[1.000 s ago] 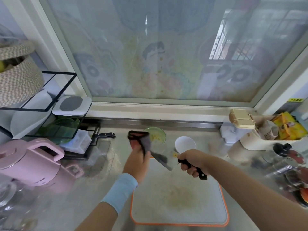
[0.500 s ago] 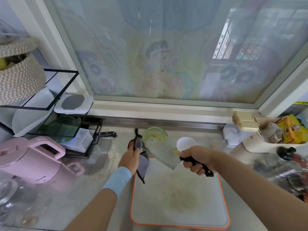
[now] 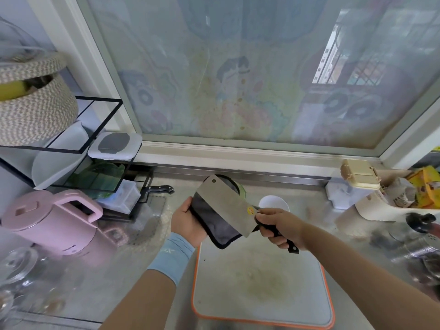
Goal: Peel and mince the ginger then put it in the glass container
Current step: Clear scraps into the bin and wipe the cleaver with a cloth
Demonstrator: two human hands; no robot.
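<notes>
Two curled grips: left grip [image 3: 188, 220] holds cloth [image 3: 215, 226], right grip [image 3: 278, 226] cleaver [image 3: 226, 201], hiding glass container [image 3: 241, 189].

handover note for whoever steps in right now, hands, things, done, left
Left hand holds a grey cloth against the cleaver blade; right hand grips its handle.
Glass container sits behind the blade, mostly hidden.
Cutting board bears only yellowish residue, so mincing looks done.
Left: finish wiping, put the cleaver down, check the container's contents.
</notes>
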